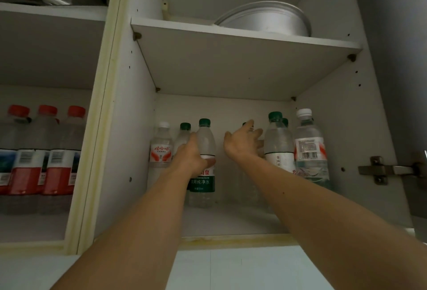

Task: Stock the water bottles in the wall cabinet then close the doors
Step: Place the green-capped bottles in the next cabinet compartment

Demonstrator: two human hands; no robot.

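Both arms reach up into the open wall cabinet [231, 225]. My left hand [191, 158] grips a green-capped water bottle [204, 142] standing on the lower shelf. A white-capped bottle [161, 149] and another green-capped bottle [183, 132] stand to its left. My right hand [242, 143] is spread with fingers extended toward a bottle at the back [244, 124], mostly hidden behind it. To the right stand a tall green-capped bottle [278, 144] and a white-capped bottle [309, 149].
The left cabinet section holds several red-capped bottles [46, 151]. A metal basin [265, 18] lies on the upper shelf. A door hinge [383, 170] sits on the right wall, with the open door [406, 82] beyond it. White wall tile shows below the cabinet.
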